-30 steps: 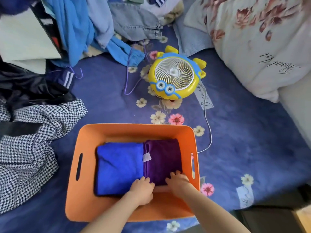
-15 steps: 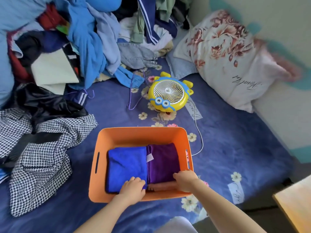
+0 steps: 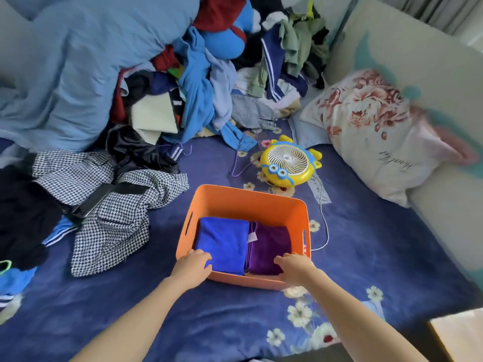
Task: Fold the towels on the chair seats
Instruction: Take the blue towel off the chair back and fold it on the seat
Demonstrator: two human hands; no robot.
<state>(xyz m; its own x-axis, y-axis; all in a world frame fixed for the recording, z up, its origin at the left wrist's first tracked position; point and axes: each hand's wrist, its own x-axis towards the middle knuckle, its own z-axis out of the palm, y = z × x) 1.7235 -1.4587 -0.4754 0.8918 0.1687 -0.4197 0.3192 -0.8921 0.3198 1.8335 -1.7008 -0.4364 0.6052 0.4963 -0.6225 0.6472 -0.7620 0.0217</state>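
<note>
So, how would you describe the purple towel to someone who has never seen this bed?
Find the orange bin on the dark blue bedspread, in front of the yellow fan. Two folded towels lie side by side in it. The purple towel is the right one, with a small white tag, beside the blue towel.

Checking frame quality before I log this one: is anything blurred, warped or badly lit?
Head view: the floral pillow and the wall beside it smear with motion blur on the right; wide-angle distortion bends the edges; soft, even daylight, no glare; the orange bin, blue towel and purple towel stay sharp.
</note>
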